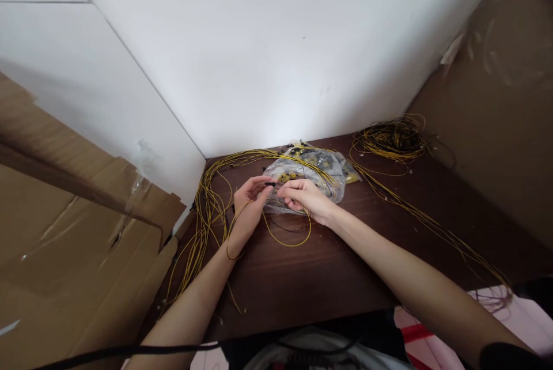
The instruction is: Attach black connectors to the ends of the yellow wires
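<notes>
My left hand [252, 201] pinches a small black connector [270, 184] between thumb and forefinger. Close beside it, my right hand [305, 197] is closed on thin wire at the connector's near side. A yellow wire [288, 245] hangs from the hands in a loop above the table, and a dark strand runs along with it. Another strand curls round my left wrist. Behind the hands lies a clear plastic bag [336, 182] with small yellow and black parts in it. Just what the right fingertips grip is partly hidden.
Yellow and black wires [207, 197] drape along the left of the brown table [276, 283]. A tangled wire coil [391, 138] lies back right, and a wire bundle [432, 220] runs toward the right front edge. Cardboard [78, 255] flanks the left, a cardboard box [492, 99] the right; a white wall [276, 59] stands behind.
</notes>
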The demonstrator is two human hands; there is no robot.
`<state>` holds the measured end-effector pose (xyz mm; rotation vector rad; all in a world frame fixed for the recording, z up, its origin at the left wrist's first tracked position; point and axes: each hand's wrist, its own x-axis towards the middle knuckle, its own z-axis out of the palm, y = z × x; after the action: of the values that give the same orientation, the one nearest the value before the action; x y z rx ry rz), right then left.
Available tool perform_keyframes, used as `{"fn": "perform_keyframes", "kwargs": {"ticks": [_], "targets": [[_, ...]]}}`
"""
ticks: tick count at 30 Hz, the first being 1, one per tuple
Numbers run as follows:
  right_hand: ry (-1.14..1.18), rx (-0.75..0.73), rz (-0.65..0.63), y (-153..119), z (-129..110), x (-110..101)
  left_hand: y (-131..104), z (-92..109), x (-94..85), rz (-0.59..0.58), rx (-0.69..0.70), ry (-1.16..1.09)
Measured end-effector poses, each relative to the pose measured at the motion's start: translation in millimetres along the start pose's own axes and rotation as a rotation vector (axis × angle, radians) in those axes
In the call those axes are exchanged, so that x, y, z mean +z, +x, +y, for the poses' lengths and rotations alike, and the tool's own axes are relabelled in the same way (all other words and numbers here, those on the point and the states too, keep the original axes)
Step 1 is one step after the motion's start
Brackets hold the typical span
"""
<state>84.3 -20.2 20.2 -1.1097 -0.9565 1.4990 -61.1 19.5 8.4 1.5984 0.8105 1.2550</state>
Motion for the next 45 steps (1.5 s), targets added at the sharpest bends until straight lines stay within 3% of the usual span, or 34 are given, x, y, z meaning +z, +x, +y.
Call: {"fn": "perform_keyframes", "kwargs": {"ticks": [15,45], "targets": [[0.088,0.02,0.069,3.9,1.3,-1.3,-2.7,4.5,2.5,-0.042,0.009,0.047],[0.024,0.025,0.175,2.0,-1.9,2.8,-4.8,3.9,-0.8,-0.116,0.196,0.313]]}}
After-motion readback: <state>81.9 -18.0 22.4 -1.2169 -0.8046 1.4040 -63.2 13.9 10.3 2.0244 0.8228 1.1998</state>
